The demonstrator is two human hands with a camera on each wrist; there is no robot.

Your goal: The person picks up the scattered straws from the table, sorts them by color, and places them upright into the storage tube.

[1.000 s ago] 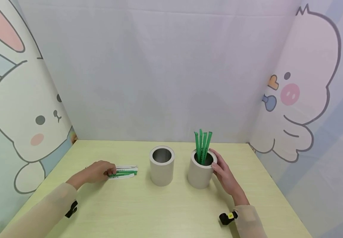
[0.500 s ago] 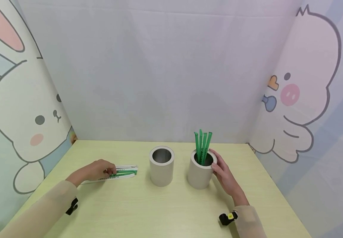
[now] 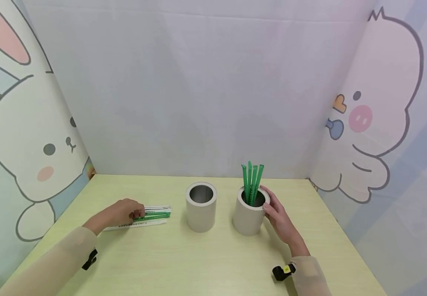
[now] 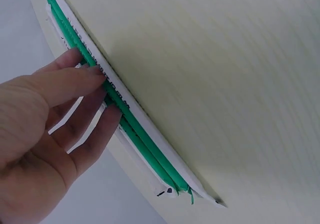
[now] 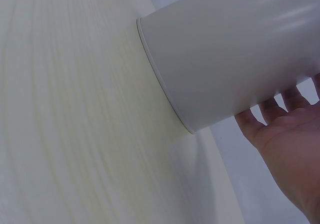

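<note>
On the left of the table, my left hand point(image 3: 122, 211) bends over a small bunch of long, thin wrapped straws. In the left wrist view, its thumb and fingertips pinch a green wrapped straw point(image 4: 152, 146); printed white wrapped straws point(image 4: 170, 156) lie along both sides. My right hand point(image 3: 278, 216) holds the right-hand grey-white cylindrical cup point(image 3: 248, 222) at its side, with the thumb near the rim. Several green wrapped straws point(image 3: 251, 179) stand upright in that cup. The right wrist view shows the fingers point(image 5: 272, 109) against the cup wall; the thumb is hidden there.
A second grey-white cup point(image 3: 200, 218) stands upright between the straw bunch and the right cup. The pale wood-grain table point(image 3: 184, 263) meets a plain curtain point(image 3: 184, 98) at the back. Cartoon-printed curtains hang at both sides.
One white wrapped straw has slid left and toward the near edge, away from the bunch. The left fingers have shifted slightly over the green straws. The right hand and both cups stay put.
</note>
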